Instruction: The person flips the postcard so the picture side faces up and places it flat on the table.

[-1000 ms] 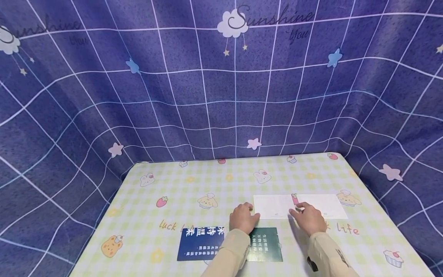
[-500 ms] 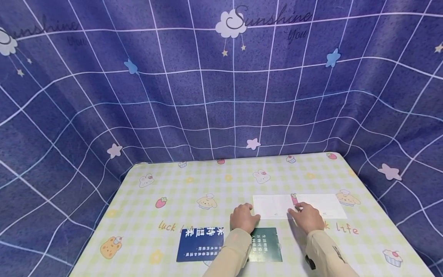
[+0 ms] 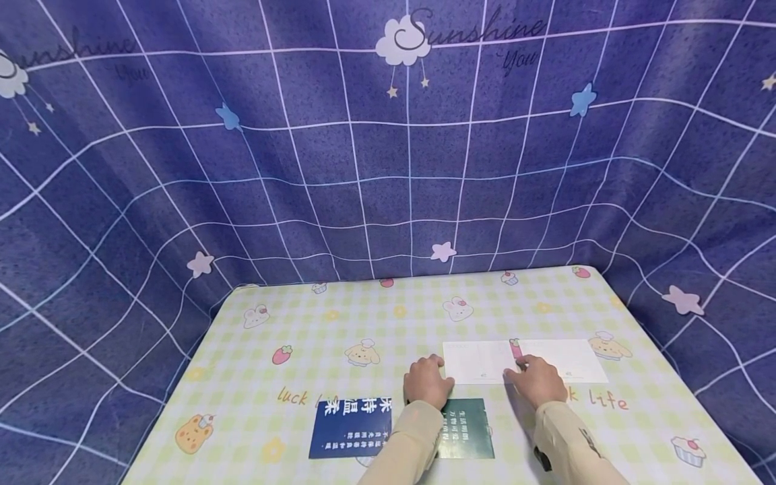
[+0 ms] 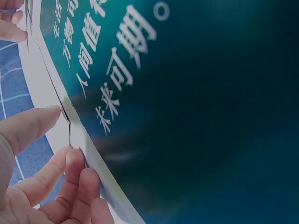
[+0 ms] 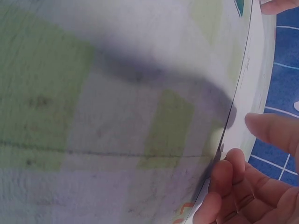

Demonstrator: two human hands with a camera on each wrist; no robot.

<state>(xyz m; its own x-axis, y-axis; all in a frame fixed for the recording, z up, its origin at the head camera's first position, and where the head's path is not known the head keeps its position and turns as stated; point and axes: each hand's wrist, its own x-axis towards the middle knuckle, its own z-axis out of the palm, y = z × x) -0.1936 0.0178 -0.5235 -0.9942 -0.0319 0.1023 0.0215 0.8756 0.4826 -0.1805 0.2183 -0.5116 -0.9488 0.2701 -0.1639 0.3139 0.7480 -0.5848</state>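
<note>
Two white cards lie end to end on the patterned tablecloth in the head view: a left white card [image 3: 475, 361] and a right white card [image 3: 566, 358]. My left hand [image 3: 426, 382] rests at the left end of the left card, fingers bent and thumb near its lower edge. My right hand [image 3: 538, 382] is over the place where the two cards meet, with thumb and forefinger slightly spread. In the left wrist view, the fingertips [image 4: 74, 161] lie right at the card edge. The right wrist view shows the right thumb [image 5: 257, 122] apart from the bent fingers.
A dark blue card [image 3: 348, 431] with white lettering lies left of my left forearm. Partly beneath that forearm is a dark green card [image 3: 469, 431]. The checked tablecloth [image 3: 364, 316] carries cartoon prints, and a blue grid curtain [image 3: 376, 155] surrounds the table's back and sides.
Both hands and the cards stay almost in place. My right forearm shifts very slightly left, and the head view drifts a little.
</note>
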